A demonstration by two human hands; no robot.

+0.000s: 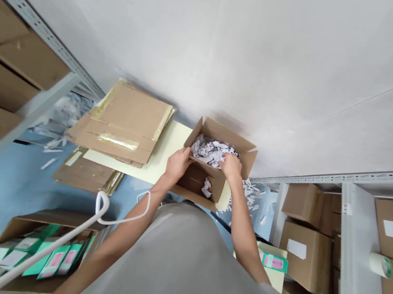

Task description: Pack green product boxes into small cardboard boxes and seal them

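In front of me an open cardboard carton (225, 133) holds a heap of crumpled white paper (211, 150). On the side nearer to me is a second open cardboard space (191, 178) with a single crumpled paper piece (207, 187) in it; whether it is a separate box I cannot tell. My left hand (178, 164) is closed on the carton's left edge, its thumb and fingers at the rim. My right hand (231, 166) reaches in over the right side, its fingers curled at the crumpled paper. Its fingertips are partly hidden.
Flattened cardboard (126, 118) is stacked left on a pale yellow board (168, 147). A white bent tube (54, 246) crosses above a carton of green packages (48, 255). Shelves with cartons (309, 249) stand on both sides, and a tape roll (380, 265) is at the right post.
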